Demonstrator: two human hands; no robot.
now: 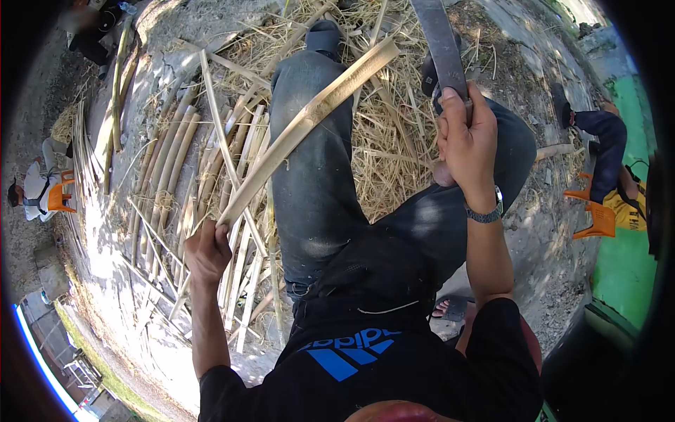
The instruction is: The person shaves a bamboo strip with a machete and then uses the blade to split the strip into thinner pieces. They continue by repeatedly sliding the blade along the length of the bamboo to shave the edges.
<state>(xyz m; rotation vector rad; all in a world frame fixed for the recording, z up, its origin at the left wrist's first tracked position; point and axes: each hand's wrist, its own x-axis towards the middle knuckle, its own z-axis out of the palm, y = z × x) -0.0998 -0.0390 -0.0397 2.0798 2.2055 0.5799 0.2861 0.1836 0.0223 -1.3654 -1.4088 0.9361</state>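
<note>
My left hand (pixel 207 250) is closed around the lower end of a long split bamboo strip (pixel 307 119). The strip slants up and to the right across my thigh, and its far end is above the straw-like shavings (pixel 387 169). In my right hand (pixel 467 137) is a machete (pixel 441 46), my fingers wrapped round its handle. Its dark blade points away from me, apart from the strip. The rounded handle end (pixel 443 174) shows below my fist.
Bamboo poles (pixel 165 179) and split strips (pixel 246 295) lie on the ground at my left. Shavings cover the ground between my feet. People sit on orange chairs (pixel 62 191) at the far left and right. A green wall (pixel 622 260) stands at the right.
</note>
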